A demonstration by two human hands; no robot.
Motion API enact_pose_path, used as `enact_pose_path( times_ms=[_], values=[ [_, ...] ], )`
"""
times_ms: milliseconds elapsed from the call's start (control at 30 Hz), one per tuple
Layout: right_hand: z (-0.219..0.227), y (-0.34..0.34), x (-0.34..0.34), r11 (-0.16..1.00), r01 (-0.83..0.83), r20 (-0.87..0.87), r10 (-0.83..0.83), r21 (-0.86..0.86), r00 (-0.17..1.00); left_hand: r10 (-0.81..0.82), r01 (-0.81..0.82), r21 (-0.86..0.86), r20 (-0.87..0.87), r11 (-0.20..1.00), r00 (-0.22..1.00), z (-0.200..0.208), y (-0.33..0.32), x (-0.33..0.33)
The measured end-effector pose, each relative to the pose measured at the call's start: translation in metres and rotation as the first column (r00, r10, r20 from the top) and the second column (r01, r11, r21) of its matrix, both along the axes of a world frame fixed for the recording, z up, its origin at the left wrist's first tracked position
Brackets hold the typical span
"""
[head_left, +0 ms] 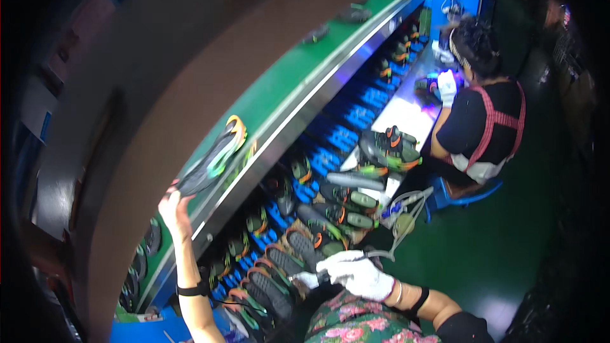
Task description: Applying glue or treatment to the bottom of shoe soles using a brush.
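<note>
My bare left hand [175, 215] grips one end of a dark sandal-like shoe [217, 156] with orange and pale green edging. The shoe is tilted at the near side of the green conveyor belt [279, 92]; I cannot tell whether it touches the belt. My right hand [359, 274], in a white glove, is closed round a small dark-and-white hand tool with a thin hose [384, 255] running by it. The tool's exact kind does not show. Below and left of this hand lie several grey shoe soles [273, 292], tread side up.
Blue racks [343, 138] with shoes run below the belt's metal edge [254, 157]. More shoes are piled on a white tabletop [406, 113]. A co-worker [486, 108] with white gloves sits at the right on a blue stool [460, 197]. Clear tubing hangs beside the table.
</note>
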State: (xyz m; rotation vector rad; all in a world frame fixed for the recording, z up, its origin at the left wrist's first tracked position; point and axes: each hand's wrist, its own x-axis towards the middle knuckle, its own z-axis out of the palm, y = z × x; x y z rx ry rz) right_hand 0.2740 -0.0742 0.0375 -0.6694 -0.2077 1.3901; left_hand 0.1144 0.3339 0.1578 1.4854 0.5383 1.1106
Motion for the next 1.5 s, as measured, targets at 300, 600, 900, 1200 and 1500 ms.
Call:
enact_pose_path(
  times_ms=[300,600,900,1200,1500],
  values=[
    [0.039,0.02,-0.032,0.941,-0.003,0.513,-0.182,0.339,0.839,0.368,-0.409,-0.224,-0.202,0.885,0.908,-0.049,-0.072,-0.198],
    [0.033,0.023,-0.109,0.986,-0.149,-0.086,0.156,0.08,0.984,0.059,0.01,-0.932,0.033,0.364,0.998,-0.181,-0.232,-0.163],
    [0.04,0.017,-0.13,0.986,-0.164,0.51,0.144,-0.005,0.848,-0.092,0.573,-0.819,0.569,0.027,0.817,-0.181,-0.325,-0.193],
    [0.055,0.051,-0.136,0.965,0.053,0.795,-0.242,0.256,0.557,0.137,0.098,-0.909,0.166,0.406,0.976,-0.126,-0.293,-0.145],
    [0.064,0.073,-0.146,0.911,-0.05,0.905,-0.397,0.408,0.154,0.222,0.798,-0.463,0.886,0.386,0.407,-0.136,-0.308,-0.138]
  ],
)
